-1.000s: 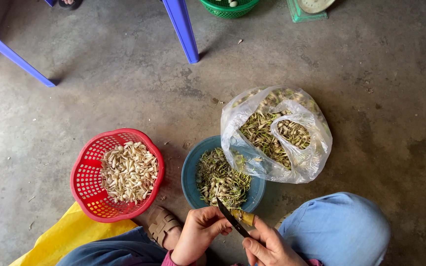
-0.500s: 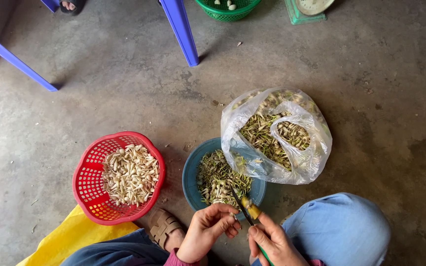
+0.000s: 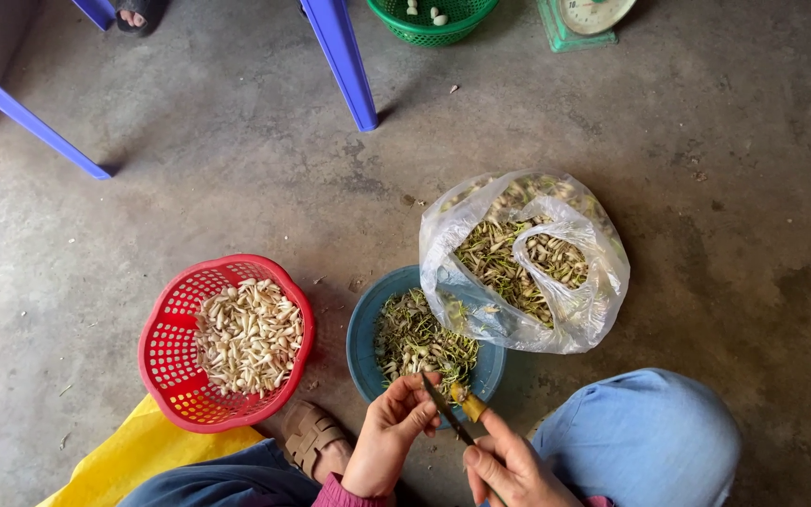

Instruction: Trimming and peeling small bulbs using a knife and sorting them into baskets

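Hands worked above the blue bowl (image 3: 365, 340): right hand (image 3: 509, 467) closed round a small knife (image 3: 449, 414), left hand (image 3: 394, 434) pinching a yellowish piece (image 3: 466, 401) at its blade.

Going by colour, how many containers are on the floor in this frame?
Red basket: 1
Blue bowl: 1
Green basket: 1
Clear plastic bag: 1
Total: 4
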